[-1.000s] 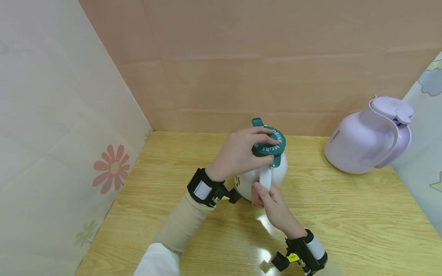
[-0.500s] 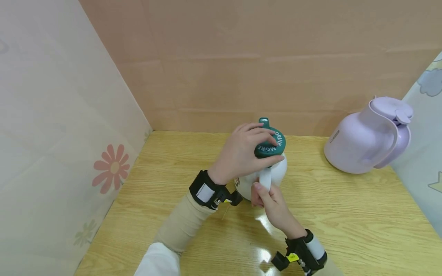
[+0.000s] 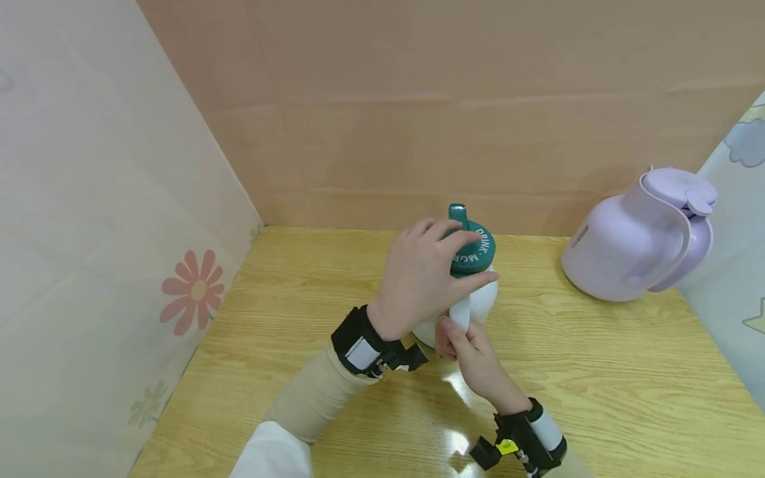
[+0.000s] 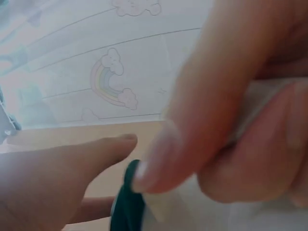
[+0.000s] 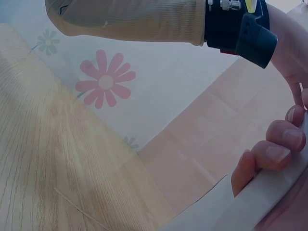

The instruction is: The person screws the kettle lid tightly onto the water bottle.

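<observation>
A white jug (image 3: 483,300) with a dark green lid (image 3: 475,251) stands on the wooden table (image 3: 597,372) near the back wall. My left hand (image 3: 427,275) is curled round the lid from the left, thumb on its near edge; the lid's green rim (image 4: 126,204) shows blurred in the left wrist view. My right hand (image 3: 463,345) grips the jug's white handle (image 3: 459,312) from the front. In the right wrist view its curled fingers (image 5: 274,154) wrap the white handle (image 5: 269,195). A green spout tab (image 3: 457,213) sticks up at the lid's far side.
A lilac thermos jug (image 3: 642,236) stands at the back right of the table. Flower-print panels (image 3: 107,252) close in the left side, another the right, and a plain tan wall (image 3: 418,119) the back.
My left hand has turned on the green lid, its wrist swinging toward me and to the right; the spout tab moved from the lid's left to its far side. The right hand stayed put.
</observation>
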